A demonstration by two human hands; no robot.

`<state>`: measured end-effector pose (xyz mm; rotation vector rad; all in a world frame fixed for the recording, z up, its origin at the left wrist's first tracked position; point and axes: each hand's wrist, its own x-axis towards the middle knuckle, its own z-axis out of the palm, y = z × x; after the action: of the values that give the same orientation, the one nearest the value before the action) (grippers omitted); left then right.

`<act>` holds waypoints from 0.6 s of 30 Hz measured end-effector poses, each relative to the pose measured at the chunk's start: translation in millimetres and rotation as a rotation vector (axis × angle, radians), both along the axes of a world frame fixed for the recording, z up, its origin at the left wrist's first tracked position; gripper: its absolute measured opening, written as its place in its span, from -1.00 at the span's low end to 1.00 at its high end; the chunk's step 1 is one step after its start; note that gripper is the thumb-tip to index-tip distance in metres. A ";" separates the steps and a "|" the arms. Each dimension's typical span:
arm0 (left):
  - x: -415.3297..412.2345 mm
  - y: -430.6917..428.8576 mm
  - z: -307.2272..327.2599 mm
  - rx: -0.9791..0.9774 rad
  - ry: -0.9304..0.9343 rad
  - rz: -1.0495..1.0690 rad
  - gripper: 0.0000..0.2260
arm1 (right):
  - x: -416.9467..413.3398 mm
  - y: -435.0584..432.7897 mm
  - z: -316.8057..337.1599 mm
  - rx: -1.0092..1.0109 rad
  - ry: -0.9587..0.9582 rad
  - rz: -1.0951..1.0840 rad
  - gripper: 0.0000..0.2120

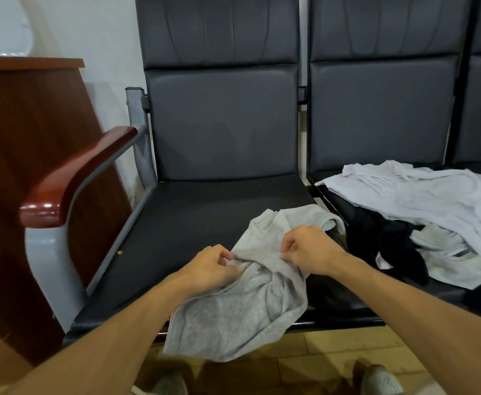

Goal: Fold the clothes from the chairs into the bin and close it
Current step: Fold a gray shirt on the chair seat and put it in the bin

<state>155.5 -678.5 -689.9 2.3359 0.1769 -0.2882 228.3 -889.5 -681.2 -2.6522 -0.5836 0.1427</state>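
A grey T-shirt (242,306) lies bunched on the front of the left chair seat (182,223), its lower part hanging over the seat's front edge. My left hand (210,267) pinches the shirt's fabric at its left side. My right hand (310,250) pinches the same shirt a little to the right, near the collar. On the right seat lies a heap of clothes: a pale lilac hoodie (421,195), a black garment (384,243) and a whitish piece (450,258). No bin is in view.
A red-brown wooden armrest (74,178) on a grey metal frame bounds the left seat. Beyond it stands a dark wooden desk (25,155). The chair backs (222,118) rise close behind. Below the seat are yellowish floor tiles (313,354) and my shoes.
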 end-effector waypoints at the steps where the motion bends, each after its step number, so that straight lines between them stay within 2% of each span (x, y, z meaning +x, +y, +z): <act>1: 0.9 0.1 -1.6 0.033 0.025 -0.048 -0.62 | 0.5 -4.2 4.6 0.064 -0.021 -0.050 -0.90; 3: 2.3 -2.3 -3.5 0.196 -0.003 -0.157 -0.61 | 2.4 -14.3 15.1 0.189 -0.098 -0.165 -0.79; 5: 5.2 -4.5 -6.8 0.345 -0.108 -0.222 -0.76 | 4.3 -26.8 24.0 0.273 -0.158 -0.262 -0.75; 7: 8.4 -6.0 -8.2 0.345 -0.192 -0.178 -0.92 | 6.7 -41.7 26.4 0.293 -0.168 -0.333 -0.78; 8: 9.6 -6.9 -8.4 0.319 -0.208 -0.134 -0.94 | 8.1 -49.4 26.4 0.260 -0.163 -0.356 -0.83; 11: 11.1 -8.8 -7.3 0.311 -0.207 -0.026 -0.92 | 9.3 -67.7 29.6 0.052 -0.100 -0.382 -0.88; 14: 12.8 -5.8 -5.9 0.295 -0.262 0.129 -0.94 | -0.5 -71.5 40.3 -0.229 0.137 -0.270 -0.83; 16: 14.9 0.6 -3.4 0.163 -0.320 0.311 -0.92 | -11.1 -65.4 47.0 -0.420 0.289 -0.189 -0.88; 18: 16.4 9.3 -0.7 -0.032 -0.333 0.496 -0.90 | -15.0 -58.8 46.9 -0.499 0.306 -0.155 -0.87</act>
<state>171.9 -669.1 -690.6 2.1840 0.5660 0.3363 213.2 -948.3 -634.4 -3.0454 -0.2611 0.7167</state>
